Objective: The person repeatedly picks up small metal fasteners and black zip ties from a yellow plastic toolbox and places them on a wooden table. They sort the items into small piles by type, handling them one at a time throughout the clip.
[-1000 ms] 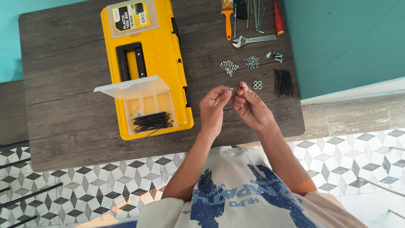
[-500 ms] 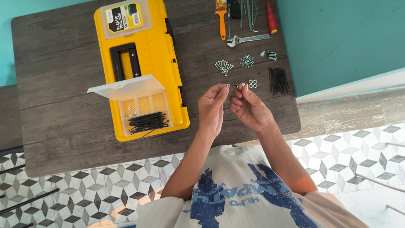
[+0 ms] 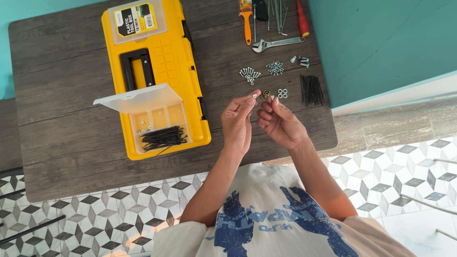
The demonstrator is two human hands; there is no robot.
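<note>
I am at a home workbench, a do-it-yourself corner more than a trade workshop. A dark wood-grain table (image 3: 71,71) stands against a teal wall (image 3: 381,38), over a floor of black, grey and white patterned tiles (image 3: 109,223) like those in a house. On the table lies a yellow plastic toolbox (image 3: 157,52) with its clear compartment lid (image 3: 135,97) raised, an adjustable wrench (image 3: 276,44), a red-handled screwdriver (image 3: 302,19), and sorted piles of screws (image 3: 249,74) and nuts (image 3: 282,93).
</note>
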